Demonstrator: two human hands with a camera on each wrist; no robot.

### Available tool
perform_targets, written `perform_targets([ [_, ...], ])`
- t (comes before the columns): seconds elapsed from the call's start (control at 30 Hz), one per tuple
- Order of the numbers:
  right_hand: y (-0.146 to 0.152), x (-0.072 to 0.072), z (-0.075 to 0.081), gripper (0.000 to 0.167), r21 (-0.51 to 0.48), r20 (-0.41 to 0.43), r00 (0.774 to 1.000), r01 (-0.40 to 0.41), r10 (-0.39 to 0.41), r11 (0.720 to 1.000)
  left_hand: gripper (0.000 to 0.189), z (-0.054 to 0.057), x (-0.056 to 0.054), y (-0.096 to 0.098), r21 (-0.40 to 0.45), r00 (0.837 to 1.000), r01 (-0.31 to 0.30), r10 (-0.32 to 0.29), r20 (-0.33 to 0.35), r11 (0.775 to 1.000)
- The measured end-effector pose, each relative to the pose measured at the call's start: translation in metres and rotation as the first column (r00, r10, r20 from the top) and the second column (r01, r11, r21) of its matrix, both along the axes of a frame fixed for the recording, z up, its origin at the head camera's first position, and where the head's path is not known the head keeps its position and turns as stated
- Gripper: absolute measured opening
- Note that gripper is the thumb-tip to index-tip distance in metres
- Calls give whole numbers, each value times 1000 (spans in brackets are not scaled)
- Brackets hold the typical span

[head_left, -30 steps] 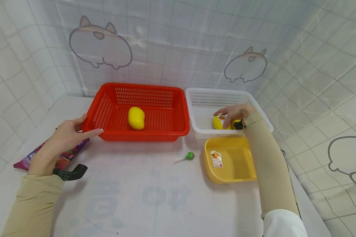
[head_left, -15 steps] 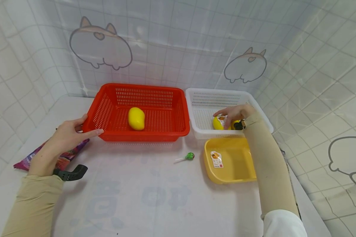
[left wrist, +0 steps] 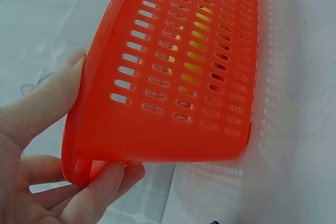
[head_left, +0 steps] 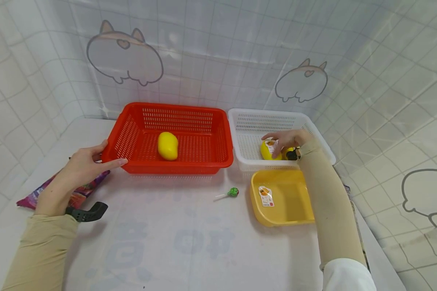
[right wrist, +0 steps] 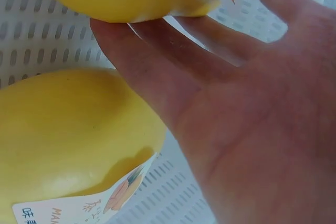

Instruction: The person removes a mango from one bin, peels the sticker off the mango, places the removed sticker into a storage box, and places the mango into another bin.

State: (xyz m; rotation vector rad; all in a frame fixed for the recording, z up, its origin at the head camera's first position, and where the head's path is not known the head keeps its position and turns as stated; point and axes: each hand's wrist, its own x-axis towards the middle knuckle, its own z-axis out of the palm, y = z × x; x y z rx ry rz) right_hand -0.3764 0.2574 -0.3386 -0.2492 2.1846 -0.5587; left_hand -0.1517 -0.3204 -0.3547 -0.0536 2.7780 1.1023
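Right hand (head_left: 285,138): reaches into the white basket (head_left: 247,143), thumb and fingers around a stickered mango (head_left: 265,150); from my distant seat I read it as a pinching hold, though how firm I cannot tell.
Left hand (head_left: 81,165): pinches the rim of the red basket (head_left: 175,166) at its near left corner, thumb on one side, fingertips on the other.
Just changed: next to nothing over the past second; on my screen both hands keep their places, and the stickered mango remains inside the white basket.
Work in hand: paused at the hold, I judge, with the mango grasped but not lifted clear of the basket.
Red basket: a plain mango (head_left: 168,146) lies on its floor; I see no sticker on it.
Second mango (right wrist: 79,129): sits in the white basket near the held one; its label (right wrist: 97,206) shows "MAN", cut short, and Chinese characters, among them 味.
Held mango's sticker: turned partly away from my wrist camera, its orange strokes unreadable.
Yellow tub (head_left: 291,202): wears a tag (head_left: 266,196) with orange fruit and a red block, its lines too small for me.
Snack bag (head_left: 81,197): purple and red, partly behind the left wrist, no brand legible.
Lollipop (head_left: 234,192): green-wrapped, near the tub.
Table (head_left: 189,226): faded large characters I cannot make out.
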Motion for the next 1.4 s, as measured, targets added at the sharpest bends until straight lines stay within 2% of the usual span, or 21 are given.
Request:
perform_targets([
  [0.17, -2, 1, -4, 94, -21, -60, 997, 50, -51, 999, 105, 0, 1, 0, -10, 1000, 2, -2, -6, 1000],
  [0.37, -4, 1, -6, 94, -43, -95, 994, 47, -51, 998, 106, -1, 0, 1, -19, 1000, 3, -4, -10, 1000],
  [0.63, -4, 2, -5, 95, -42, -71, 996, 55, -57, 998, 105, -3, 0, 1, -7, 1000, 6, -6, -11, 1000],
  [0.8, -5, 1, -3, 95, -89, -62, 996, 63, -69, 994, 106, -3, 1, 0, -12, 1000, 4, -4, -14, 1000],
  [0.97, -8, 3, 3, 95, -176, -75, 994, 67, -82, 982, 106, -4, 1, 0, -13, 1000, -1, 1, -11, 1000],
  [1.23, -8, 7, 6, 93, -291, -18, 986, 151, -163, 945, 106, -4, 1, -1, -23, 1000, 0, -1, -20, 1000],
  [1.4, -9, 12, 10, 93, -319, -32, 983, 161, -180, 934, 106, -4, 2, 0, -21, 1000, -2, 1, -16, 1000],
])
